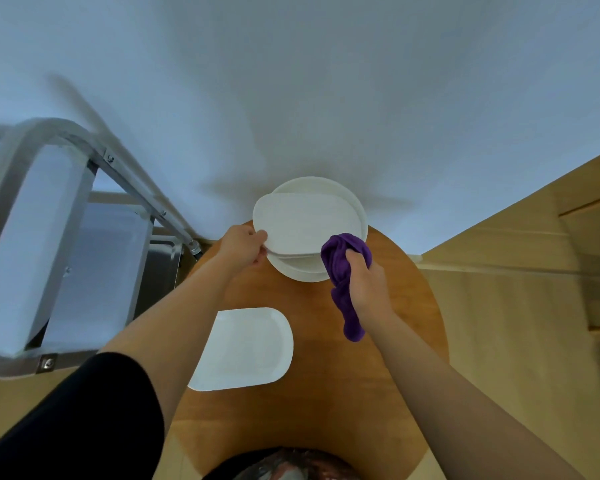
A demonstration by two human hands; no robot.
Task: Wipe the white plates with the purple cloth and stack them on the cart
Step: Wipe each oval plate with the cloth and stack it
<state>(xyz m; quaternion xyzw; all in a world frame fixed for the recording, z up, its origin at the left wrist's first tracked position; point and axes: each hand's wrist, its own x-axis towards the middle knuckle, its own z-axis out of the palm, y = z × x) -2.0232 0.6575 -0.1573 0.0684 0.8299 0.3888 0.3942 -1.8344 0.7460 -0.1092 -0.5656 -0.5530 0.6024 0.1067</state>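
- Nearest you, a rounded white plate [245,349] lies flat on the round wooden table [378,393].
- Your right hand [366,284] clutches the bunched purple cloth [343,271].
- Your left hand [243,247] pinches the edge of a tilted plate [302,225] above the round plate [300,271].
- The metal cart [66,220] stands at left.

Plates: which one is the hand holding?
The oblong top plate at the table's far edge. The left hand pinches its rim above a round plate; the near plate lies untouched.
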